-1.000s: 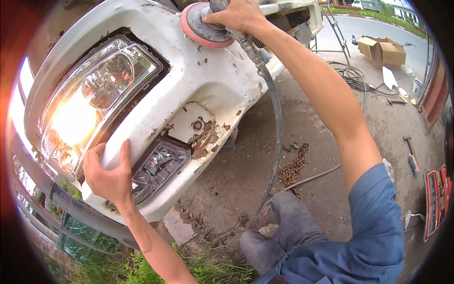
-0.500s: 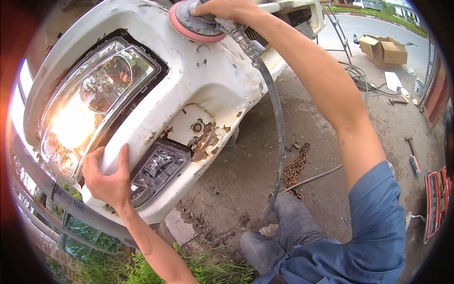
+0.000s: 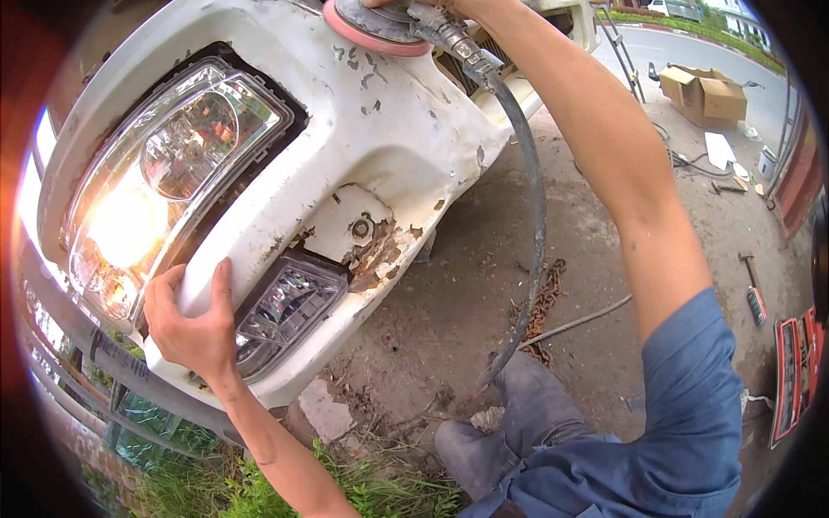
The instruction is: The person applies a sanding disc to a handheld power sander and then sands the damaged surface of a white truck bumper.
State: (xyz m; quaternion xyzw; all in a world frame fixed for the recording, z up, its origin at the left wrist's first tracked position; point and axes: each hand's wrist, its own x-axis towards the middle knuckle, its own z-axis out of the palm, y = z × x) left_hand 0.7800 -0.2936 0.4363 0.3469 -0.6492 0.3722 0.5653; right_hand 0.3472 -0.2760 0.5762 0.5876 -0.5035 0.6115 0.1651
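A white vehicle bumper (image 3: pixel 345 142), its paint chipped and rusted, fills the upper left. Along its top edge, my right hand (image 3: pixel 473 8) is on a round air sander (image 3: pixel 373 19) with a pink pad, which lies against the painted surface. The picture's edge cuts off most of that hand. A dark hose (image 3: pixel 535 190) curves down from the sander's metal fitting. My left hand (image 3: pixel 194 326) grips the bumper's narrow strip, thumb on one side and fingers on the other. That strip runs between a large headlight (image 3: pixel 190 142) and a smaller fog lamp (image 3: pixel 294 298).
Beneath the hose lies a rusty chain (image 3: pixel 546 306) on the dirt ground. A hammer (image 3: pixel 749 269), a small tube (image 3: pixel 756 306) and an opened cardboard box (image 3: pixel 704 93) are off to the right. Grass (image 3: pixel 380 479) grows below my left forearm.
The sander and my right hand have shifted right and slightly up across the bumper, and the hose has swung right with them. My left hand keeps its grip.
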